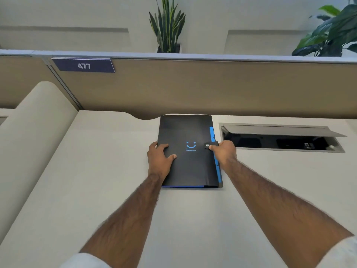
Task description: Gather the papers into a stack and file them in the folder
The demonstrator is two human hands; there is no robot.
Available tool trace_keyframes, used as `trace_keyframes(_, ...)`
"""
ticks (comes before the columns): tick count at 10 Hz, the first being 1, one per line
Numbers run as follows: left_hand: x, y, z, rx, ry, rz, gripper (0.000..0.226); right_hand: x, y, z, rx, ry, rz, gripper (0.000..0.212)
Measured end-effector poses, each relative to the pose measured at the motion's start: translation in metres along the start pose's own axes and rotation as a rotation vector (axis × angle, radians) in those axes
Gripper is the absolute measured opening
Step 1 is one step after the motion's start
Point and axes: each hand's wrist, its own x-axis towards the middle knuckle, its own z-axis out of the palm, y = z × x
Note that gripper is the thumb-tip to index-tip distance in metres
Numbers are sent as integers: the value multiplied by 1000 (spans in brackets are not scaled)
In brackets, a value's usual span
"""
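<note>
A black folder point(188, 132) with a blue smile print lies closed and flat on the white desk point(96, 171), blue tabs showing along its right edge. My left hand point(159, 156) rests flat on the folder's left side, fingers spread over the cover. My right hand point(224, 151) pinches the black snap strap point(209, 145) at the folder's right edge, beside its metal button. No loose papers are in view.
An open cable hatch point(280, 138) with a raised grey lid sits in the desk right of the folder. A tan partition point(193, 88) with a "477" label rises behind. A curved white panel point(34, 122) stands at the left. Plants stand beyond the partition.
</note>
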Motion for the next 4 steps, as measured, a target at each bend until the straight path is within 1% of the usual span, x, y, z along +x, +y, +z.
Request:
trace_keyframes(1,1,-2,4,44,1,35,57,2,7,4,-15,4,-16,35)
trace_keyframes(2,-2,-7,10,179,-26,94,63,0,10,6,-37,38,-73,30)
trace_keyframes(3,-8,-6,11,261,-53,125,66,-5,7,3,-67,64,-112,28)
trace_keyframes(4,-17,-5,11,380,-77,185,69,-16,9,-2,-77,86,-127,33)
